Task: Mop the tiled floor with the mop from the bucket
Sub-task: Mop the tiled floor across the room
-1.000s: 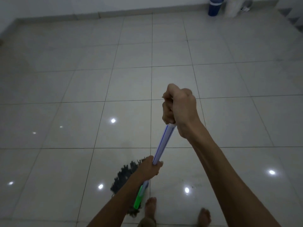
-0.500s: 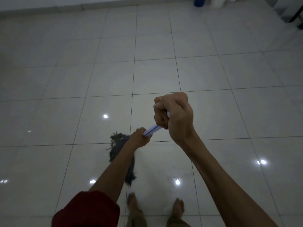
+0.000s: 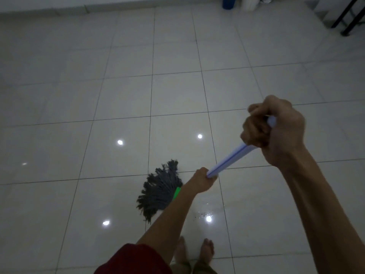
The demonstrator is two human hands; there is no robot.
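The mop's grey string head lies fanned out on the pale tiled floor, just in front of my bare feet. Its white and blue handle slants up to the right, with a green collar where it meets the strings. My left hand grips the handle low down. Near its top end my right hand is wrapped round the handle, fist closed. A blue bucket stands far off by the back wall.
A white container stands beside the bucket. Black metal legs show at the top right corner. A wet patch with small specks shines right of the mop head. My bare feet stand at the bottom.
My right hand has swung the top of the handle to the right. The mop head has spread out on the floor and its green collar shows again.
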